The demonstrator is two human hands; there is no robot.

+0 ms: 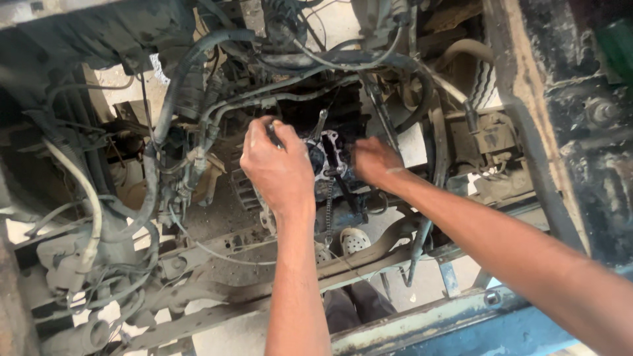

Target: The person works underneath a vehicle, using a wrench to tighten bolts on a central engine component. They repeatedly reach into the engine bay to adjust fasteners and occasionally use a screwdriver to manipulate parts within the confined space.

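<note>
Head view, left hand (277, 168) fingers curled around dark tool (272, 134), right hand (374, 161) fingers on engine part (328, 155)

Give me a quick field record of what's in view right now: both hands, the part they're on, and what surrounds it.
view: head camera, looking down into a vehicle's engine bay
left hand: fingers closed around a dark slim tool, beside the round part
right hand: fingertips against the right side of the round part; what it holds cannot be told
round part: dark metal housing with a pale rim
surroundings: dusty grey hoses, blue frame rail
below: a shoe shows through the gap
</note>
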